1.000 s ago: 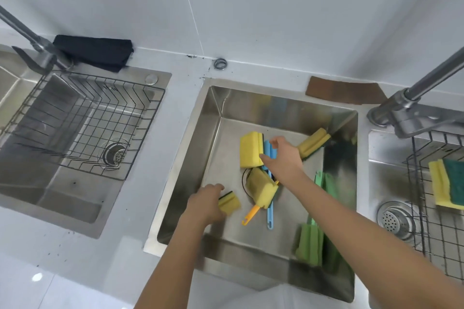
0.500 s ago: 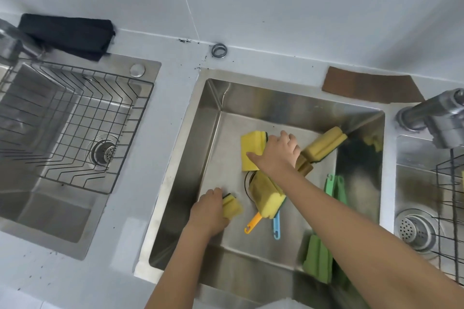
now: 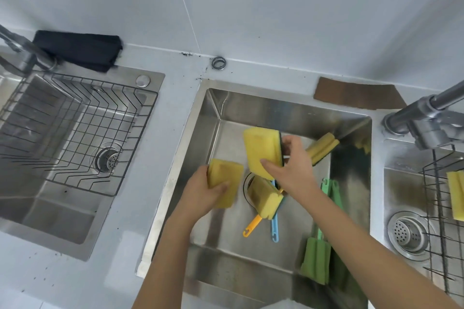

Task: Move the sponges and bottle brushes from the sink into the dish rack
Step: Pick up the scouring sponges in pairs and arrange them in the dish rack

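My left hand (image 3: 203,193) grips a yellow sponge (image 3: 224,184) above the left side of the middle sink (image 3: 351,158). My right hand (image 3: 292,170) holds a larger yellow sponge with a dark scouring side (image 3: 262,150), lifted over the sink's centre. A third yellow sponge (image 3: 266,198) lies over the drain on the orange brush handle (image 3: 252,226) and blue brush handle (image 3: 275,228). A yellow sponge-head brush (image 3: 322,147) leans in the back right corner. A green brush (image 3: 317,261) rests against the right wall. The empty wire dish rack (image 3: 75,128) sits in the left sink.
A second wire rack (image 3: 442,221) in the right sink holds a yellow sponge (image 3: 457,195). Faucets (image 3: 426,118) stand at the far right and at the far left (image 3: 22,52). A black cloth (image 3: 80,49) and a brown pad (image 3: 356,94) lie by the wall.
Both hands have risen from the sink floor, each lifting a yellow sponge. The left sponge has come up to the left; the right one now stands tilted above the drain.
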